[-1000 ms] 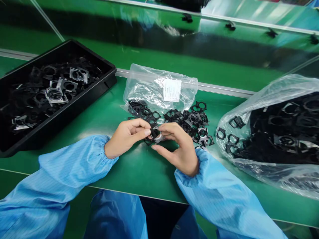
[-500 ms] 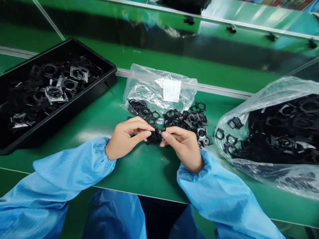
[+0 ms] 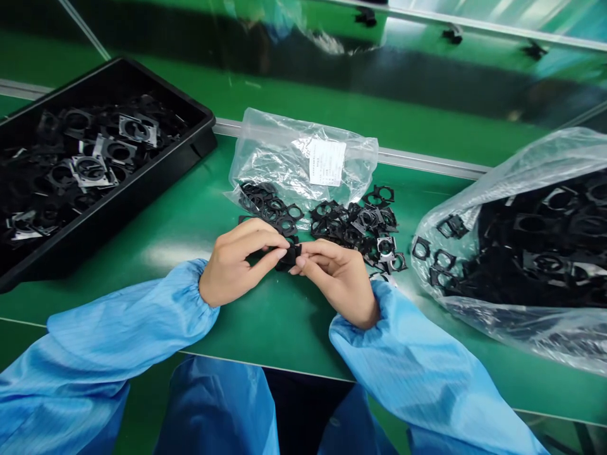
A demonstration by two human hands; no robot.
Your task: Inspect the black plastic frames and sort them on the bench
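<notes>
My left hand (image 3: pixel 244 259) is closed, thumb and fingers pinching a small black plastic part (image 3: pixel 289 253). From the other side my right hand (image 3: pixel 334 272) is closed too, its fingertips pinched at the right edge of that part. Fingers cover much of the piece, so its full shape is hidden. Just beyond the hands lies a loose pile of black ring-shaped frames (image 3: pixel 348 221) on the green table (image 3: pixel 279 322). More such frames spill from the mouth of a clear plastic bag (image 3: pixel 270 142) with a white label (image 3: pixel 327 162).
At left stands a black bin (image 3: pixel 190 148) filled with black and silvery frames (image 3: pixel 90 169). A large clear bag (image 3: pixel 441 221) at right holds many black parts (image 3: pixel 531 224). A metal strip (image 3: pixel 427 162) runs along the table's back, and several small black pieces lie beyond.
My right hand has moved left, closing the gap to my left hand, and its fingertips now meet the black part. The view has shifted slightly.
</notes>
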